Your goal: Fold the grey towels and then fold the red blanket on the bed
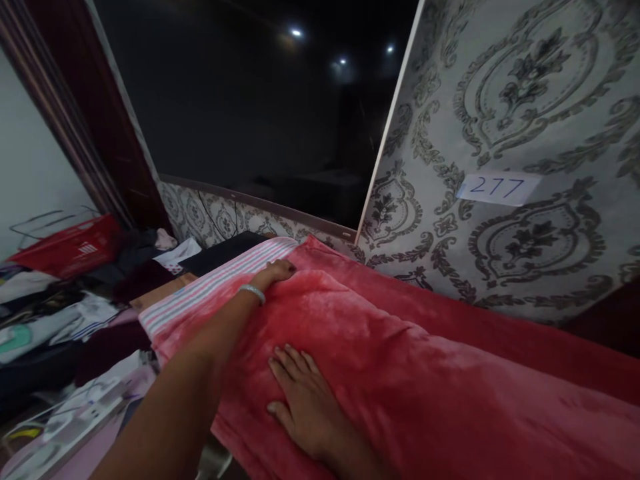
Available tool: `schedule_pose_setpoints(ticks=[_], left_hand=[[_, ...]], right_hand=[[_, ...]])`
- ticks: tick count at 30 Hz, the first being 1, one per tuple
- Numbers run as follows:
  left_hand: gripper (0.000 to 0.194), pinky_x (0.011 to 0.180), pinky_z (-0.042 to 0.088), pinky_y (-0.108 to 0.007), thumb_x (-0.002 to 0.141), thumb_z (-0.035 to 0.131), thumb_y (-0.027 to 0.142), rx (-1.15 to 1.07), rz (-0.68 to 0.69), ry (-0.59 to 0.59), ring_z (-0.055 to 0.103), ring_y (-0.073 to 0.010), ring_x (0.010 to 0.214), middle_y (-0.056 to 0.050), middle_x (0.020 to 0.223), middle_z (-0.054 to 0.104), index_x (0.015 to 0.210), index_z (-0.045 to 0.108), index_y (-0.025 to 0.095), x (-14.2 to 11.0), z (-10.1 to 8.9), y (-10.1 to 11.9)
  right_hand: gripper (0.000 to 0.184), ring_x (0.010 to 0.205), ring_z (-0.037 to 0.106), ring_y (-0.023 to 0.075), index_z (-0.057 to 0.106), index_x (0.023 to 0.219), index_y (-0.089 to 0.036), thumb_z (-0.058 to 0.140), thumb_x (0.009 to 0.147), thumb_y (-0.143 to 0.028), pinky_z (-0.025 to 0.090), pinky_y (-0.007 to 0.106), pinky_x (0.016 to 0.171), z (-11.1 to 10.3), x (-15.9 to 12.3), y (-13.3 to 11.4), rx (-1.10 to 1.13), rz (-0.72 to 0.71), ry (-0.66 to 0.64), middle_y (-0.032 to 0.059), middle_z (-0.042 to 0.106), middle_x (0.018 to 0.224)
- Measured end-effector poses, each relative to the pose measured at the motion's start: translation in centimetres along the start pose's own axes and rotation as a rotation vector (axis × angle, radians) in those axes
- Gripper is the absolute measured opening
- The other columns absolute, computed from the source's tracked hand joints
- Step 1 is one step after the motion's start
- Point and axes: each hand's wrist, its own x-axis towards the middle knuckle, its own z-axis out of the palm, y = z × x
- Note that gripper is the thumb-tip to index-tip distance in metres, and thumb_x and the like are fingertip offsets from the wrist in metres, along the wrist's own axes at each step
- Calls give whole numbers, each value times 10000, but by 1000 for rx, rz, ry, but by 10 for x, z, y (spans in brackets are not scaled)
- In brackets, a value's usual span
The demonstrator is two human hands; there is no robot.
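A red plush blanket (345, 333) lies folded over a long surface, with a raised fold running along its far side. Striped pink, white and grey cloth (220, 277) shows at its left end. My left hand (280, 270), below a pale bracelet (253, 292), reaches to the blanket's far left part; its fingers bend down onto the red fabric beside the stripes and look closed on it, the tips partly hidden. Nearer to me, my right hand (305, 397) lies flat on the blanket, fingers and thumb spread.
A large dark television (260, 113) hangs on the patterned wall, right of which is a paper marked 277 (500, 188). At left are a red basket (75, 247), heaped clothes (75, 320) and a white power strip (85, 420). A black flat object (225, 252) lies behind the stripes.
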Motion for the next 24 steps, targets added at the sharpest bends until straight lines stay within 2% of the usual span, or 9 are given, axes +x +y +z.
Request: schedule_pose_setpoints(ticks=[4, 7, 9, 13, 15, 16, 19, 21, 24], left_hand=[[219, 815, 546, -315, 647, 693, 273, 10, 9, -75, 703, -259, 869, -51, 887, 778, 842, 764, 202, -3, -10, -8], [135, 749, 537, -303, 667, 694, 250, 25, 22, -29, 686, -240, 781, -53, 801, 743, 779, 735, 187, -14, -28, -8], [78, 830, 519, -317, 719, 665, 221, 50, 36, 78, 681, -252, 872, -83, 872, 730, 769, 712, 182, -21, -42, -5], [199, 1002, 436, -350, 871, 516, 212, 64, 47, 404, 609, -271, 1138, -130, 1202, 650, 978, 682, 188, -27, -69, 0], [188, 1004, 429, -360, 884, 512, 225, 2, 12, 528, 601, -277, 1144, -123, 1192, 647, 990, 665, 198, -25, -75, -2], [154, 992, 435, -363, 870, 536, 227, -48, -15, 554, 608, -280, 1121, -116, 1133, 664, 956, 660, 199, -23, -76, -4], [52, 908, 475, -359, 789, 617, 212, -209, -85, 503, 643, -273, 979, -85, 887, 682, 828, 641, 188, -16, -70, -12], [52, 812, 506, -338, 753, 646, 224, -288, -102, 448, 648, -245, 846, -55, 751, 657, 772, 631, 179, -13, -62, -17], [134, 728, 521, -302, 751, 660, 293, -401, -102, 390, 637, -207, 758, -32, 709, 655, 803, 647, 170, -12, -52, -22]], right_hand=[[640, 1552, 111, 190, 304, 1598, -238, 467, 1016, -447, 93, 433, 1287, 0, 1, 1, -12, -7, 2, 1, 199, 1674], [642, 1553, 115, 202, 309, 1597, -230, 465, 1014, -449, 90, 452, 1286, -1, 1, 1, 2, -6, -3, 6, 190, 1673], [632, 1555, 100, 198, 307, 1599, -233, 446, 1020, -446, 73, 457, 1286, -1, 1, 1, 20, 1, -5, -3, 173, 1675], [646, 1556, 85, 192, 308, 1598, -227, 439, 1020, -483, 47, 443, 1285, -2, 0, 0, 43, 1, -22, -9, 169, 1675], [656, 1556, 86, 194, 305, 1599, -222, 442, 1018, -494, 45, 440, 1285, -2, 0, -1, 44, 0, -23, -7, 175, 1674], [653, 1556, 85, 193, 303, 1599, -224, 440, 1019, -490, 46, 439, 1285, -3, 0, -1, 43, 1, -20, -9, 176, 1674], [634, 1555, 83, 185, 305, 1599, -240, 444, 1020, -459, 54, 435, 1285, -3, 0, 0, 40, 2, -10, -22, 175, 1674], [629, 1555, 86, 181, 306, 1598, -244, 455, 1017, -433, 58, 432, 1286, -4, 0, 0, 33, -2, -17, -25, 174, 1675], [637, 1554, 96, 186, 300, 1601, -240, 471, 1010, -404, 72, 433, 1287, -4, 1, 1, 14, -7, -27, -16, 176, 1674]])
